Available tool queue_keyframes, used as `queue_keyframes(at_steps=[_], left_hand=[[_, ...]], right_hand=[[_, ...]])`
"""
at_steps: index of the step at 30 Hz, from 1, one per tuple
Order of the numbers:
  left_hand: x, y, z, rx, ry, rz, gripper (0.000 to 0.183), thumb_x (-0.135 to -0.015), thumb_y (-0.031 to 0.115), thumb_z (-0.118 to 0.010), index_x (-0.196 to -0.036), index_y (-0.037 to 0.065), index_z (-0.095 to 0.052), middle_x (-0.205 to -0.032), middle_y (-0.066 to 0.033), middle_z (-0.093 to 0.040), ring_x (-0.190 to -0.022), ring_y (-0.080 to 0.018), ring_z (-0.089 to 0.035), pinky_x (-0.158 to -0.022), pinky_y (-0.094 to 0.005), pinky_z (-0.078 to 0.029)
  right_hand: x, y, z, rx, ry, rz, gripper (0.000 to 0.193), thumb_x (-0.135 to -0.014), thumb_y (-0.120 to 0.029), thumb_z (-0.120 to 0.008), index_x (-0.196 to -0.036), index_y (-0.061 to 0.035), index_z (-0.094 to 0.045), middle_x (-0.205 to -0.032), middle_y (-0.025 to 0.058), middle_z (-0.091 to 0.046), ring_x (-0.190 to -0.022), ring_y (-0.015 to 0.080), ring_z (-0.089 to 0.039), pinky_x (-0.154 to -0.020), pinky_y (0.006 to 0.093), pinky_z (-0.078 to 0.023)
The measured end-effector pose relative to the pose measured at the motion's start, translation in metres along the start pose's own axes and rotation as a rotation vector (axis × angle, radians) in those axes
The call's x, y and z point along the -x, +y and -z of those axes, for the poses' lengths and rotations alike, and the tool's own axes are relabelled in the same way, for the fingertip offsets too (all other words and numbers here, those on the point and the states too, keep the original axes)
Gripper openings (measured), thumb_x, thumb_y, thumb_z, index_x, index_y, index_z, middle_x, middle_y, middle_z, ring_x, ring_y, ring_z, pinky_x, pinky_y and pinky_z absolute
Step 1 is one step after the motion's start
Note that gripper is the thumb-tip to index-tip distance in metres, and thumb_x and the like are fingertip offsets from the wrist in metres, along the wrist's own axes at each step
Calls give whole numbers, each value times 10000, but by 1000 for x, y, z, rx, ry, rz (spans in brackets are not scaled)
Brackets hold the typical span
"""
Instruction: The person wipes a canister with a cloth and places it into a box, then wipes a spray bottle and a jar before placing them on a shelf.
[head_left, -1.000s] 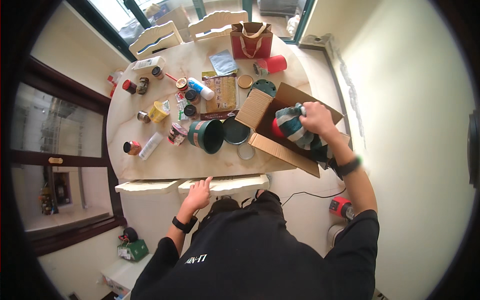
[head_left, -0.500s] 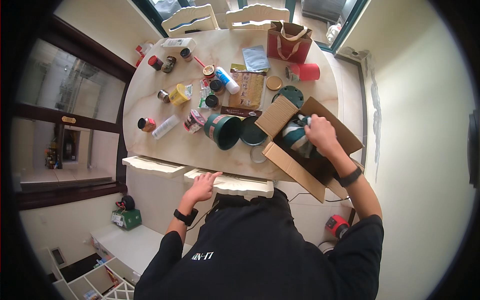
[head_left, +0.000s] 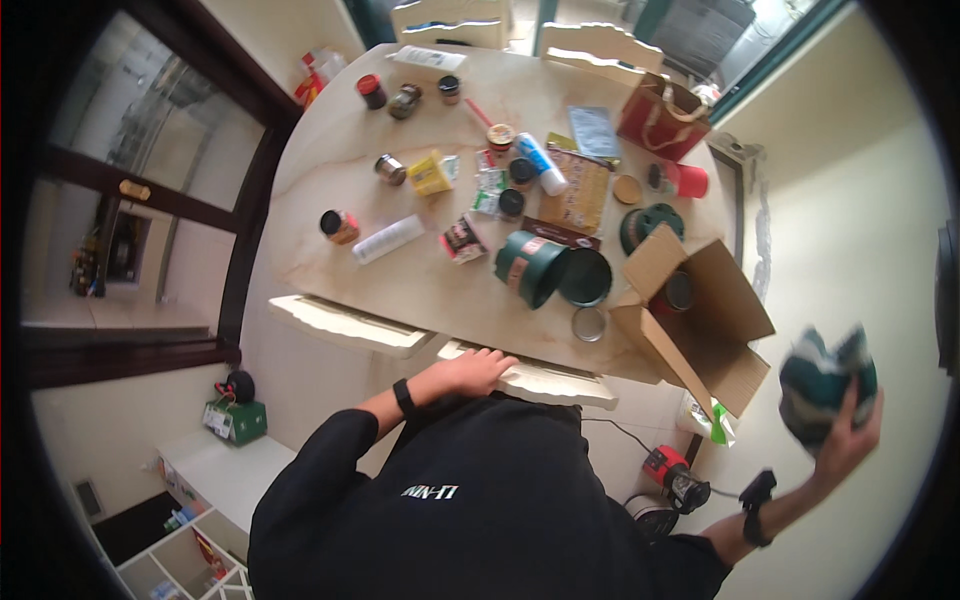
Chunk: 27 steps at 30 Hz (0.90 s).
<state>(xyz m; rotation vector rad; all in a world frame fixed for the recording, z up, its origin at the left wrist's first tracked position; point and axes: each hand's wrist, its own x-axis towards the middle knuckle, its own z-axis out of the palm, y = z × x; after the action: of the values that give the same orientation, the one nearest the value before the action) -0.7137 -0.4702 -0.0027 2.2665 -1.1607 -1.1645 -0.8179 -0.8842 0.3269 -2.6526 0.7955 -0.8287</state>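
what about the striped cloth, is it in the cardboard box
No, the right hand holds the striped cloth outside the cardboard box, to its right.

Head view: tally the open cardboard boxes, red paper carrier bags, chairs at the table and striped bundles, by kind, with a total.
Open cardboard box: 1
Red paper carrier bag: 1
Chairs, two on each side: 4
Striped bundle, in the right hand: 1
Total: 7

Cloth (head_left: pixel 808 388), dark green with whitish patches, bunched, slightly blurred, held up in my right hand (head_left: pixel 850 438), right of the box (head_left: pixel 732 288), clear of it
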Motion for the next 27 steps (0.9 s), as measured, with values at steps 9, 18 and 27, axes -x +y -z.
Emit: queue_keyframes(at_steps=[9,18,27], left_hand=[[54,-81,85,-86,433,482,530,-752,190,-648,-1231,72,-454,-1109,-209,-504,-1010,-405,-543,-860,-498,-452],[53,-232,100,-182,676,691,857,-576,223,-822,-1302,93,-385,-1274,-225,-395,-1169,-392,-444,-954,-519,-379],[41,-264,92,-235,611,761,642,-620,240,-805,-1161,77,-499,-1117,-137,-569,-1100,-313,-548,-877,-503,-408]], right_hand=[[121,-102,-76,-632,-446,-372,324,-853,-90,-635,-1113,-68,-443,-964,98,-563,-895,168,-552,-823,264,-433],[197,-80,-229,-486,-653,-226,219,-812,-69,-650,-954,-5,-497,-754,100,-605,-695,163,-590,-664,301,-467],[201,-92,-242,-488,-687,-247,244,-782,-85,-655,-960,-8,-507,-746,171,-616,-690,270,-625,-660,355,-475]])
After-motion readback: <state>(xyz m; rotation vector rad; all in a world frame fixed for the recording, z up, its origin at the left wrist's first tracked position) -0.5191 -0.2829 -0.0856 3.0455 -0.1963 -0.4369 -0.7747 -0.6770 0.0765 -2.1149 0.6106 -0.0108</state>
